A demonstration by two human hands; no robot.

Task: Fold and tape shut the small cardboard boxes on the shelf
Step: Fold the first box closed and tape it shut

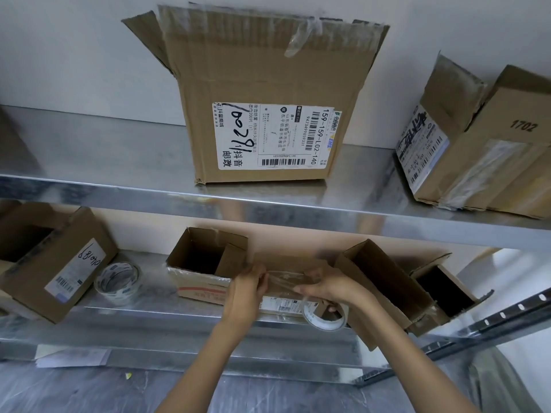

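The small brown cardboard box [286, 262] sits at the front edge of the lower metal shelf [149, 289], between two open boxes. The left hand [247, 289] pinches the clear tape strip [283, 278] onto the box top. The right hand [331, 289] grips the transparent tape roll [326, 320], its fingers curled through the core.

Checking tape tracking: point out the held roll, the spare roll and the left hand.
Held tape roll [325, 324]: head view, lower rim.
Spare tape roll [116, 296]: head view, outer side wall.
Left hand [246, 289]: head view, back of hand.
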